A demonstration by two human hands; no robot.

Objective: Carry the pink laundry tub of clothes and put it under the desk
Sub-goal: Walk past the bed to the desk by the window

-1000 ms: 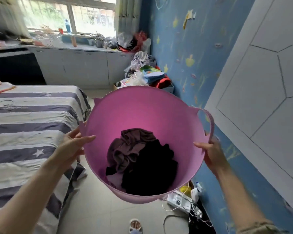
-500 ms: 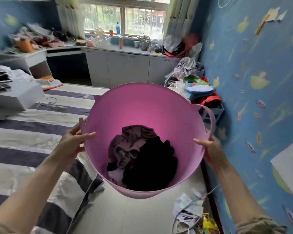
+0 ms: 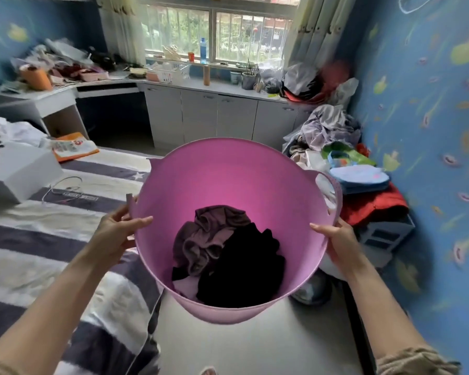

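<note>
I hold the pink laundry tub (image 3: 228,171) in the air in front of me, tilted towards me. Dark clothes (image 3: 228,253), black and mauve, lie in its bottom. My left hand (image 3: 114,234) grips the tub's left rim, thumb inside. On the right rim my right hand (image 3: 339,239) grips just below the loop handle. The white desk (image 3: 52,97) stands at the far left, cluttered on top, with a dark opening (image 3: 114,117) beneath it beside the cabinets.
A bed with a striped cover (image 3: 52,239) fills the left side. A pile of clothes and bags (image 3: 344,163) lines the blue wall on the right. A strip of pale floor (image 3: 255,345) runs between them towards the white cabinets (image 3: 217,115) under the window.
The view has swung left and the room's far end has come nearer: the desk and its opening now show. Both hands keep the same hold on the tub.
</note>
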